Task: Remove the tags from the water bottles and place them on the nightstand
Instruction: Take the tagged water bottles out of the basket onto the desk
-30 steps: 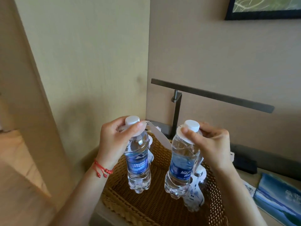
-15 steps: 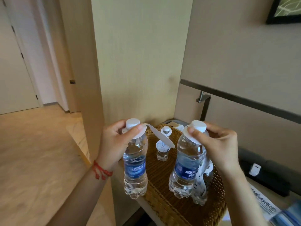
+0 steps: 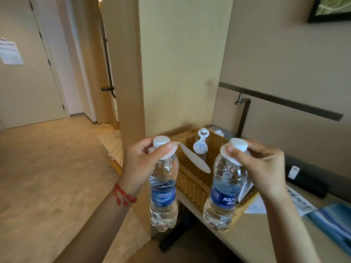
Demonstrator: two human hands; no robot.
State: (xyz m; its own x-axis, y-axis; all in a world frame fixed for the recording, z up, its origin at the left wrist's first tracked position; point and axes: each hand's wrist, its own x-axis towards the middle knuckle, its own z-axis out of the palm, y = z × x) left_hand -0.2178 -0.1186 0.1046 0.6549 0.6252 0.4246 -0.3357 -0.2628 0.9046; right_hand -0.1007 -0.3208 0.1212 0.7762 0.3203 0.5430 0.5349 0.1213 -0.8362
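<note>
Off the nightstand's (image 3: 266, 242) front edge, the left hand (image 3: 139, 166) and right hand (image 3: 263, 168) each pinch a tagged bottle's neck (image 3: 164, 188) (image 3: 225, 188), apparently carrying both clear of the basket (image 3: 190, 179).

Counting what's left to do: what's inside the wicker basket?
One tagged bottle stands in the wicker basket. The held right bottle hides the basket's near right part.

Beige walls (image 3: 180, 54), wood floor (image 3: 47, 168), closed door (image 3: 24, 73), framed picture (image 3: 330, 8), dark rail (image 3: 281, 100)
</note>
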